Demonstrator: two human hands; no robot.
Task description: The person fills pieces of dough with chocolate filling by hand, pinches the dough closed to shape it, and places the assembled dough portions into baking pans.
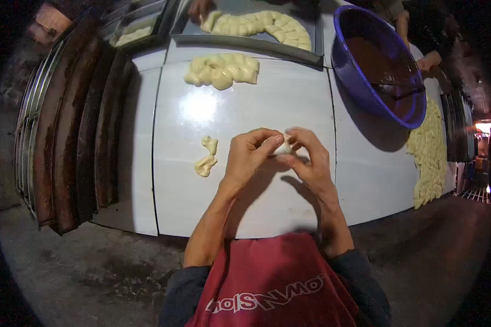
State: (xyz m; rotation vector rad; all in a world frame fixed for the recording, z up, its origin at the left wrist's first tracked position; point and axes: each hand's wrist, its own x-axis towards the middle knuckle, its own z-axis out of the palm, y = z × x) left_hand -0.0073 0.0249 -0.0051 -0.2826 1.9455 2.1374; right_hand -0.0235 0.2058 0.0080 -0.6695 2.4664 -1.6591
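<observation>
A small piece of pale dough point(283, 147) is held between both hands above the white tabletop. My left hand point(251, 155) pinches it from the left with thumb and fingers. From the right, my right hand point(311, 158) has its curled fingers and thumb on the same piece; its fingertips are slightly blurred. Left of my hands lie two joined scraps of dough point(205, 164). Farther up the table sits a cluster of dough pieces point(221, 71) pressed side by side.
A metal tray point(245, 41) at the back holds a curved row of dough pieces. A purple basin point(341, 54) with dark brown filling stands back right, beside many small dough pieces point(430, 158). Dark trays point(84, 125) stack at left. Other people's hands point(202, 10) show at the far side.
</observation>
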